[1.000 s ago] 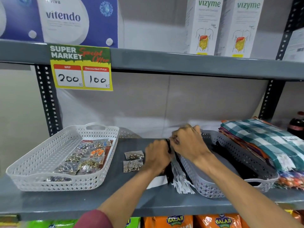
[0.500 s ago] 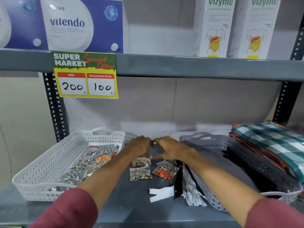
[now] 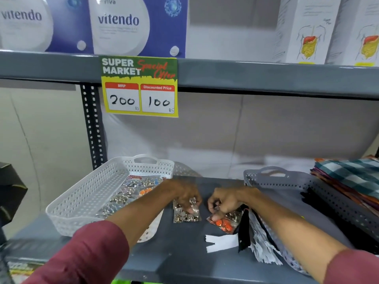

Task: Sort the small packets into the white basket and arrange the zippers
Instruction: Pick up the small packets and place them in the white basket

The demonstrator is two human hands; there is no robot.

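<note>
Packets on grey shelf (image 3: 184,244), frame centre. My left hand (image 3: 184,194) pinches clear packet of metal bits (image 3: 193,202), second such packet (image 3: 185,216) flat beneath. My right hand (image 3: 224,200) curled, thumb pressing packet of orange pieces (image 3: 224,223). White basket (image 3: 88,198) lower left, packets inside. Zippers (image 3: 260,240) draped over grey basket (image 3: 287,183) rim, lower right; white zipper (image 3: 220,242) loose on shelf.

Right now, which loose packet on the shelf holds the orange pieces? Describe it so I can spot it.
On the grey metal shelf, look between the white perforated basket and the grey perforated basket. The clear packet of orange pieces lies under the right hand; the clear packets of metallic pieces beside it show no orange.
</note>
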